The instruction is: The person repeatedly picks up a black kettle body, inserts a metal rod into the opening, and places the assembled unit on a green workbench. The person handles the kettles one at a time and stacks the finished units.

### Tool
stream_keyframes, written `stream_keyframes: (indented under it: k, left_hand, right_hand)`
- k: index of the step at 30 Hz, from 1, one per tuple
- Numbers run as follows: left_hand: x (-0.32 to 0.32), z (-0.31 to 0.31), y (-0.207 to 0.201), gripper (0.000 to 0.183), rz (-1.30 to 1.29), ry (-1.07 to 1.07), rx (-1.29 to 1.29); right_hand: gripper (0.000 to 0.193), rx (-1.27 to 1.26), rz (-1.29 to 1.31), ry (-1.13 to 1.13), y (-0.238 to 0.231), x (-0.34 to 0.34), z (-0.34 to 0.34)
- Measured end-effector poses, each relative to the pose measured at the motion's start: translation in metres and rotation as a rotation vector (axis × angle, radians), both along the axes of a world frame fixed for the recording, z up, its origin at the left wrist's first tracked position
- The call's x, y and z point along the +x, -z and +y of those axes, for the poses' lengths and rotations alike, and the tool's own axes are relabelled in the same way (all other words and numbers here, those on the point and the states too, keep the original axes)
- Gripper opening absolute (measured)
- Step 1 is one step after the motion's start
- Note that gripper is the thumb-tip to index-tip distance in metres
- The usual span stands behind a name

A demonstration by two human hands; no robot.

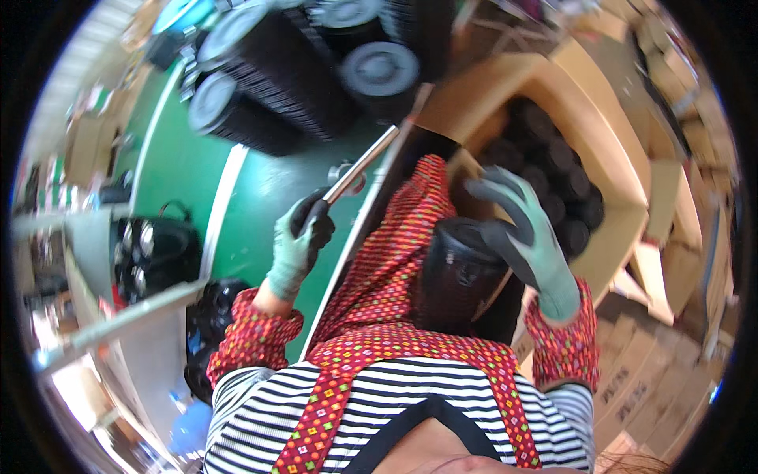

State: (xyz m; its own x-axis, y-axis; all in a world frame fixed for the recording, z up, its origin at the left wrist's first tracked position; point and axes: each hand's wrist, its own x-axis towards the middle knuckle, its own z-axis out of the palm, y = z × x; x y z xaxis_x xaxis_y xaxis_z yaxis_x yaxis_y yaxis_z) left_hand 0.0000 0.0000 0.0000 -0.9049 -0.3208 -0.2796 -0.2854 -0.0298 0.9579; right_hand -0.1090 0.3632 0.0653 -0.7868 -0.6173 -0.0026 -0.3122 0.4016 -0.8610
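Note:
My left hand (pixel 304 237), in a pale green glove with dark grey palm and fingertips, is closed around a slim metal rod (pixel 363 164). The rod slants up and away to the right above the green tabletop. A black cylindrical container (pixel 462 276) stands in front of my body, over my lap. My right hand (pixel 525 229), gloved the same way, is at its upper right edge with fingers spread and thumb near the rim; whether it touches cannot be made out. Below the rod lies a small round metal piece (pixel 347 178) on the table.
Tall stacks of black round parts (pixel 268 71) stand at the table's far side. To the right, an opened cardboard box (pixel 624 182) holds several black cylinders (pixel 553 166). Glossy black items (pixel 158 253) are at the left, beside a pale shelf edge (pixel 126 324). Flattened cardboard (pixel 647 379) lies lower right.

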Motion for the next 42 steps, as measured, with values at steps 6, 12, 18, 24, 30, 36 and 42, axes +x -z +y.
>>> stream_keyframes:
  k: [6, 12, 18, 24, 30, 36, 42]
  left_hand:
    - [0.057, -0.068, 0.072, 0.046, -0.065, -0.131, -0.026]
    - [0.069, -0.066, 0.072, 0.062, 0.091, -0.183, -0.670]
    - [0.094, -0.024, -0.041, 0.094, 0.400, 0.387, -0.228]
    - [0.134, -0.045, -0.086, 0.037, 0.297, 0.247, 0.127]
    - [0.141, -0.085, -0.083, 0.032, 0.306, -0.200, 0.343]
    - [0.088, -0.181, -0.050, 0.026, 0.318, -0.565, -0.083]
    - [-0.052, -0.288, -0.021, 0.028, 0.253, -0.802, -0.508]
  right_hand:
    - [0.078, -0.040, -0.248, 0.092, 0.002, 0.062, 0.007]
    - [0.062, -0.171, -0.273, 0.232, -0.010, 0.054, 0.001]
    - [0.053, -0.697, -0.569, 0.421, -0.049, 0.044, -0.065]
    - [0.064, -0.679, -1.002, 0.128, -0.014, 0.055, -0.160]
    - [0.066, -0.509, -1.026, -0.096, 0.041, 0.066, -0.215]
    - [0.047, -0.480, -0.815, -0.042, 0.118, 0.063, -0.183]
    - [0.042, -0.435, -0.519, -0.098, 0.105, 0.083, -0.184]
